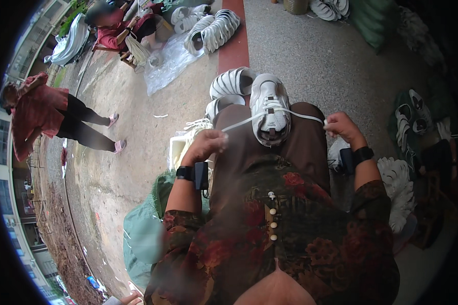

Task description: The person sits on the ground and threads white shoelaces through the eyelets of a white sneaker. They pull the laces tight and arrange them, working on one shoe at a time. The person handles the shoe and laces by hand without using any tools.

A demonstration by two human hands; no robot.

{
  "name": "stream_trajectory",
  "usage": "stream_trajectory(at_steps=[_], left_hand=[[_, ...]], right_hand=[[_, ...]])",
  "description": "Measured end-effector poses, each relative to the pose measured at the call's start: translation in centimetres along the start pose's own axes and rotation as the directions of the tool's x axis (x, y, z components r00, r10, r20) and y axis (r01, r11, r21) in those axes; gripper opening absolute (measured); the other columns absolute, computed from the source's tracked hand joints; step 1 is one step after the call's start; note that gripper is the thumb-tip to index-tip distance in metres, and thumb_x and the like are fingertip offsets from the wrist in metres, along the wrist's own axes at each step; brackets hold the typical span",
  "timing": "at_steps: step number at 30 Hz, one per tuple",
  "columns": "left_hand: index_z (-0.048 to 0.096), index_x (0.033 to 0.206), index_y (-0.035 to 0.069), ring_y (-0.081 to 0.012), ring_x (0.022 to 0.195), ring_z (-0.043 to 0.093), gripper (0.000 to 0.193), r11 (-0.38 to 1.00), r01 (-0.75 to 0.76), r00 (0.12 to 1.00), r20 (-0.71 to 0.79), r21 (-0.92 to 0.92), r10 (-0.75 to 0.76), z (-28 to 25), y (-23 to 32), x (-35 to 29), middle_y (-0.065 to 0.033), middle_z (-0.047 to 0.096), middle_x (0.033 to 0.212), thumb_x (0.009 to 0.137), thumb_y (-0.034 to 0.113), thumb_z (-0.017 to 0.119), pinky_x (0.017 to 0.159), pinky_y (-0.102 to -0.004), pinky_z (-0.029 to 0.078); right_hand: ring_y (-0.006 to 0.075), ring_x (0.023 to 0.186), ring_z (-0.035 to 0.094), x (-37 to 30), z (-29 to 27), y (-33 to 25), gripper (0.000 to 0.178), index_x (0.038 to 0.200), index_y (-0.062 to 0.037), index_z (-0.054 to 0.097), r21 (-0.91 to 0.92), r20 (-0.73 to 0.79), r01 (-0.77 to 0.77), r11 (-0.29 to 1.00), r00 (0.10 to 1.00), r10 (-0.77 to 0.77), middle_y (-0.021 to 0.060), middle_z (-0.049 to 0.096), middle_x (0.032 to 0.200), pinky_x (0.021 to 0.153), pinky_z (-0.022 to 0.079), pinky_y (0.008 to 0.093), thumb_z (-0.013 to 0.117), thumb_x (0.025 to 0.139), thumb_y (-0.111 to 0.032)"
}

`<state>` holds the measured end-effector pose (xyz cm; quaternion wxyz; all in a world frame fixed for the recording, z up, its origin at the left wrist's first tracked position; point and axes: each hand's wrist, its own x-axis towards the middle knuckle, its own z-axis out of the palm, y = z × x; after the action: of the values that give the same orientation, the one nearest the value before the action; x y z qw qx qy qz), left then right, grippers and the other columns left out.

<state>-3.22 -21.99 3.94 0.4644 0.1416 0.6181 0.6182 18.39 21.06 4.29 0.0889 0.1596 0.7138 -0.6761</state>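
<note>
A white and grey sneaker [270, 96] rests on my brown-trousered lap, its toe pointing away from me. A flat white shoelace [241, 123] runs out from both sides of its lacing and is stretched wide. On the left, my left hand [208, 144] is closed on one end of the lace, slightly blurred. My right hand [344, 127] pinches the other end out to the right, a little higher. Both hands are apart from the shoe itself. Dark bands with small boxes sit on my wrists.
Stacked white shoe uppers [230, 84] lie just beyond my knees. A white container [177, 152] with pale laces and a green sack [140, 239] stand at left. More shoe parts [396, 185] lie at right. One person [46, 104] stands at left; another [114, 33] sits farther off.
</note>
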Motion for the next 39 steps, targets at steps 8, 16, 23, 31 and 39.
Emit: stream_trajectory(at_steps=[8,16,23,31,39], left_hand=[[0.060,0.076,0.004,-0.0058,0.065,0.051,0.010,0.862,-0.300,0.946,0.009,0.409,0.325,6.9,3.1,7.6,0.0022,0.058,0.071,0.082,0.011,0.063,0.059,-0.0222,0.042],[0.057,0.073,0.006,-0.0046,0.065,0.048,0.012,0.870,-0.305,0.939,-0.031,0.387,0.343,6.5,1.5,7.6,0.0041,0.056,0.070,0.083,0.010,0.062,0.060,-0.0208,0.040],[0.056,0.072,0.006,-0.0031,0.065,0.046,0.013,0.897,-0.292,0.942,-0.063,0.333,0.331,7.1,1.5,7.4,0.0054,0.054,0.070,0.084,0.010,0.062,0.059,-0.0203,0.039],[0.060,0.075,0.004,-0.0032,0.068,0.050,0.011,0.895,-0.300,0.936,-0.081,0.331,0.344,8.0,1.6,7.2,0.0041,0.059,0.074,0.085,0.010,0.061,0.062,-0.0201,0.042],[0.058,0.079,0.003,-0.0126,0.061,0.054,0.007,0.742,-0.426,0.882,0.055,0.518,0.469,11.8,2.7,6.9,-0.0064,0.058,0.068,0.082,0.008,0.062,0.058,-0.0270,0.045]], right_hand=[[0.0105,0.089,0.056,7.7,10.8,-3.5,0.006,0.072,0.0030,0.061,0.081,-0.335,0.254,0.964,0.918,-0.214,0.0123,0.062,0.108,0.082,0.043,0.0238,0.061,0.077,-0.001],[0.0046,0.062,0.040,8.3,12.0,-2.4,0.015,0.065,-0.0024,0.054,0.039,-0.449,0.285,0.958,0.861,-0.238,-0.0060,0.046,0.064,0.055,0.037,0.0234,0.064,0.076,-0.004],[0.0131,0.054,0.042,8.9,12.6,-2.2,0.017,0.064,-0.0003,0.049,-0.364,-0.493,0.208,0.908,0.784,-0.378,0.0083,0.048,0.057,0.053,0.039,0.0315,0.063,0.071,-0.004],[0.0381,0.055,0.051,9.1,13.4,-1.9,0.021,0.061,-0.0001,0.047,-0.378,-0.562,0.230,0.897,0.713,-0.420,0.0195,0.053,0.059,0.052,0.042,0.0392,0.066,0.070,-0.006],[0.0394,0.072,0.058,6.3,14.9,-3.0,0.016,0.082,0.0021,0.053,-0.803,-0.300,0.158,0.575,0.727,-0.618,0.0233,0.056,0.074,0.064,0.046,0.0463,0.062,0.076,-0.010]])
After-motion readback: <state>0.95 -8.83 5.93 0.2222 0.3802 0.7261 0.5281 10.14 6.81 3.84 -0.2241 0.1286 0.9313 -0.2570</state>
